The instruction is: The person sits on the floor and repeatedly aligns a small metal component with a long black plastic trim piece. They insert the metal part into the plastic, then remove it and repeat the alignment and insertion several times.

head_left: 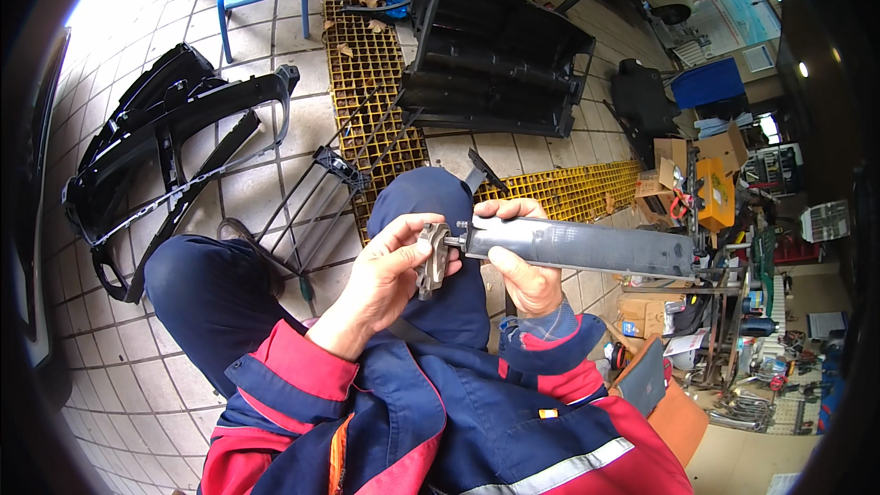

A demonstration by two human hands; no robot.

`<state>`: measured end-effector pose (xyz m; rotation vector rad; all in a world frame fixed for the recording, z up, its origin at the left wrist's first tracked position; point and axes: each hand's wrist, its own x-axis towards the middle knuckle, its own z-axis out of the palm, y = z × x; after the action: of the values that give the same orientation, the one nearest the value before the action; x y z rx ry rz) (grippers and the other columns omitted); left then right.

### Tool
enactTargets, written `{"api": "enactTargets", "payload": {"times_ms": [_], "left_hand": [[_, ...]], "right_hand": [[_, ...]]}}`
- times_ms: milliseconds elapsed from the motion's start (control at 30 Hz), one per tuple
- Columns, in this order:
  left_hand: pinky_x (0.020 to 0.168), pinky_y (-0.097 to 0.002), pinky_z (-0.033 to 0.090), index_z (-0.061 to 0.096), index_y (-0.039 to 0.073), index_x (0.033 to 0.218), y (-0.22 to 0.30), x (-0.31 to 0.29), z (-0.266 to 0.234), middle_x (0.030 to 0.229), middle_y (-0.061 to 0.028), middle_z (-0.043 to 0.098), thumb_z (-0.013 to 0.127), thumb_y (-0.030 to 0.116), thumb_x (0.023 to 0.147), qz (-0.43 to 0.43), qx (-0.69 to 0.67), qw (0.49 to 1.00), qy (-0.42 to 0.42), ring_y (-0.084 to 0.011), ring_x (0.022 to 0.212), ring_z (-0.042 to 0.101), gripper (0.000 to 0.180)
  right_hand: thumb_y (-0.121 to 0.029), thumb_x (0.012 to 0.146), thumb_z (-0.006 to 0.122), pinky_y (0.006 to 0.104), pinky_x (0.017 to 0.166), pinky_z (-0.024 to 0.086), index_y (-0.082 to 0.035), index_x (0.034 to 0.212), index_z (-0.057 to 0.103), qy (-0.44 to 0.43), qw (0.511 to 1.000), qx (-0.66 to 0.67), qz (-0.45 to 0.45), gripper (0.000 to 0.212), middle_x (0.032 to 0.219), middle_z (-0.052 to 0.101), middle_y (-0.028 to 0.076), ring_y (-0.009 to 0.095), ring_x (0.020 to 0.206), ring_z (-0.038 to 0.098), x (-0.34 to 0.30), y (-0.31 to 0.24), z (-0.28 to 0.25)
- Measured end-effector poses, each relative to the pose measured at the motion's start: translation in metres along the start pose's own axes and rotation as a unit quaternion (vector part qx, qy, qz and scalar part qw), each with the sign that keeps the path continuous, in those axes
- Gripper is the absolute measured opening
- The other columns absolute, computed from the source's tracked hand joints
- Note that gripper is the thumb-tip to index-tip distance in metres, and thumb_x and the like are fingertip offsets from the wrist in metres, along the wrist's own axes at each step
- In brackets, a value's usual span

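My left hand (380, 275) pinches a small grey-brown bracket (431, 264) between thumb and fingers. My right hand (530, 282) is closed round the near end of a long, dark grey plastic slat (587, 246), with the thumb below and the fingers over its upper edge. The slat extends to the right above my right forearm. A short pin-like stub at its left end meets the bracket; I cannot tell whether the two are joined. Both hands are in front of my knees (423, 197).
A large black ribbed panel (495, 60) lies ahead, and a black bumper frame (170, 142) rests on the tiles at left. Yellow grating (550, 192) crosses the floor. Near my left foot stands a thin-legged metal stand (335, 170). Boxes and tools crowd the right, including a cardboard box (655, 188).
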<state>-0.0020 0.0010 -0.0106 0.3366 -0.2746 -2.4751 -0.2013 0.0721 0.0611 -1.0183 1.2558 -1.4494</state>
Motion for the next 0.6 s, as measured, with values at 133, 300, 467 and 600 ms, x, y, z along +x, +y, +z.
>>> {"api": "enactTargets", "payload": {"times_ms": [133,300,467,600], "left_hand": [[0.107,-0.0485,0.060,0.057,0.000,0.143,-0.0002,0.0008,0.0003,0.125,-0.0168,0.071,0.068,0.010,0.104,-0.004,0.002,1.000,-0.001,-0.0321,0.114,0.074,0.042],[0.107,-0.0473,0.060,0.059,0.001,0.142,-0.0012,0.0017,-0.0009,0.126,-0.0159,0.071,0.071,0.009,0.102,0.001,0.028,0.999,-0.020,-0.0301,0.114,0.074,0.042],[0.105,-0.0441,0.061,0.059,0.001,0.141,-0.0020,0.0021,-0.0013,0.125,-0.0146,0.071,0.072,0.008,0.101,0.006,0.027,0.999,-0.020,-0.0284,0.111,0.074,0.043],[0.102,-0.0399,0.061,0.059,0.001,0.141,-0.0016,0.0011,-0.0002,0.124,-0.0132,0.071,0.070,0.005,0.102,0.006,0.025,1.000,-0.014,-0.0262,0.110,0.074,0.041]], "right_hand": [[-0.006,0.088,0.079,0.0426,0.116,0.047,-0.003,0.129,0.053,-0.011,1.000,-0.026,-0.003,0.048,0.137,0.059,0.019,0.028,0.132,0.059,0.0016,-0.0037,-0.0045],[-0.002,0.091,0.076,0.0380,0.104,0.056,-0.002,0.130,0.057,-0.045,0.996,-0.077,0.020,0.044,0.137,0.062,0.018,0.026,0.125,0.064,-0.0025,-0.0102,-0.0060],[-0.002,0.091,0.076,0.0342,0.088,0.061,0.001,0.134,0.056,-0.027,0.991,-0.133,0.011,0.047,0.130,0.065,0.017,0.022,0.105,0.070,-0.0010,-0.0080,-0.0031],[0.002,0.095,0.072,0.0317,0.100,0.056,-0.001,0.137,0.058,-0.014,0.997,-0.049,0.052,0.045,0.128,0.065,0.011,0.019,0.113,0.067,-0.0058,-0.0074,-0.0011]]}}
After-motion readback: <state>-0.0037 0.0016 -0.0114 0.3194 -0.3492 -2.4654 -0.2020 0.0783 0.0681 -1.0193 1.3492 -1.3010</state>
